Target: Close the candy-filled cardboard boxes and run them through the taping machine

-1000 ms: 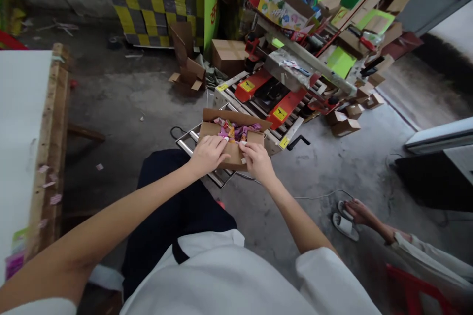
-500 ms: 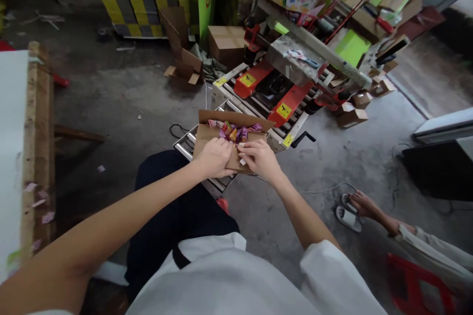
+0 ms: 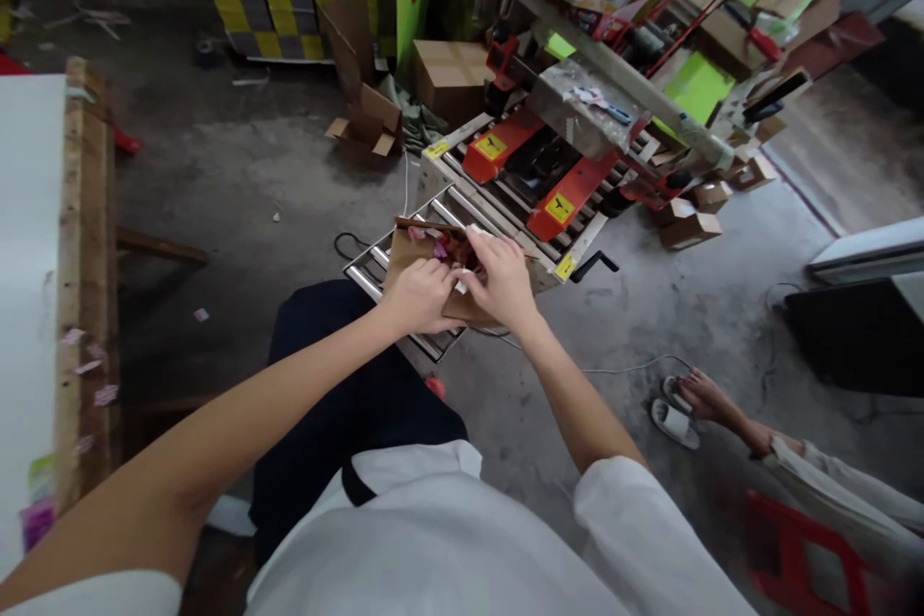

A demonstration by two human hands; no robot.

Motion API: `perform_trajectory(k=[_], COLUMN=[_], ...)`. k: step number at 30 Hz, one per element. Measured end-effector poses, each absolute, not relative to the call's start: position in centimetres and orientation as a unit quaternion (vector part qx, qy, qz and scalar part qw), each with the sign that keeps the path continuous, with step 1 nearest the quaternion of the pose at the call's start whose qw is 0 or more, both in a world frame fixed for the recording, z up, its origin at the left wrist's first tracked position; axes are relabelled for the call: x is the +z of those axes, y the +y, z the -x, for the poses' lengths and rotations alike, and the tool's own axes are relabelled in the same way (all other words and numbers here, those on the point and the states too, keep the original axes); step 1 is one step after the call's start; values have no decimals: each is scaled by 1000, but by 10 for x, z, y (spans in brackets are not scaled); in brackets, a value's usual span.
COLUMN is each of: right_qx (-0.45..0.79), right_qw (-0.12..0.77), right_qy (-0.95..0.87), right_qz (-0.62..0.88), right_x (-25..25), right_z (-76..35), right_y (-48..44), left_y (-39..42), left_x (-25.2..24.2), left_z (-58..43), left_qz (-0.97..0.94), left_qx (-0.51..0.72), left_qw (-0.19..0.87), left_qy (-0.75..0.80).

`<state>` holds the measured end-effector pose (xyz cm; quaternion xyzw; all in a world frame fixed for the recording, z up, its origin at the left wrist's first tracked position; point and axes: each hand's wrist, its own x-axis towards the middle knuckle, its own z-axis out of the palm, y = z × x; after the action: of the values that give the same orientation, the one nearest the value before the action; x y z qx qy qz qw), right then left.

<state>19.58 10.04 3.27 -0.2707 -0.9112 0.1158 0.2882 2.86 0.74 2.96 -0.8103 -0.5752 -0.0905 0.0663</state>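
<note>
A small brown cardboard box (image 3: 405, 253) sits on the roller conveyor (image 3: 370, 275) in front of me. Colourful wrapped packets (image 3: 446, 246), pink, purple and red, show through its partly open top. My left hand (image 3: 419, 296) is closed over the near left part of the box, fingers curled on the flap. Reaching across the top, my right hand (image 3: 501, 281) has its fingers over the far flap and its thumb by the near one. A small white piece (image 3: 463, 282) shows at the right thumb; what it is I cannot tell.
Beyond the box is a carton-sealing machine (image 3: 559, 208) with red guides and a crank at right. Cartons (image 3: 451, 77) stand on the floor behind. A wooden-edged table (image 3: 90, 289) is at left. Another person's leg (image 3: 729, 412) and a red stool (image 3: 808, 549) are at lower right.
My right hand has moved from the near flap up and over the box, its fingers now at the far flap, which has folded lower. Less of the packets shows. My left hand stays on the box.
</note>
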Motion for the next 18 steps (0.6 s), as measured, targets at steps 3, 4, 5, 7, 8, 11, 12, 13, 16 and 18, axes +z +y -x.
perform_trajectory(k=[3, 4, 5, 7, 8, 11, 12, 13, 16, 18], right_qx=[113, 111, 109, 107, 108, 109, 108, 106, 102, 101], right_qw=[274, 273, 277, 301, 318, 372, 384, 392, 401, 400], right_qy=[-916, -917, -916, -909, -902, -875, -868, -863, -857, -855], right_qz=[270, 270, 269, 268, 271, 291, 296, 300, 306, 314], right_x=[20, 18, 16, 15, 15, 16, 16, 16, 16, 16], right_z=[-201, -201, -200, -197, -194, -186, -184, -182, -178, -178], right_y=[89, 88, 88, 90, 92, 96, 96, 96, 95, 93], left_y=[0, -2, -4, -5, -5, 1, 4, 7, 19, 26], left_x=[27, 25, 23, 20, 19, 24, 27, 31, 45, 52], left_z=[-31, -32, -34, -37, -38, -35, -33, -30, -21, -17], left_qz=[782, 761, 736, 696, 688, 708, 720, 733, 781, 808], left_qx=[-144, -163, -180, -194, -190, -149, -130, -110, -49, -11], left_qw=[88, 96, 101, 99, 93, 73, 68, 65, 57, 57], left_qy=[-599, -620, -645, -685, -694, -686, -679, -669, -620, -586])
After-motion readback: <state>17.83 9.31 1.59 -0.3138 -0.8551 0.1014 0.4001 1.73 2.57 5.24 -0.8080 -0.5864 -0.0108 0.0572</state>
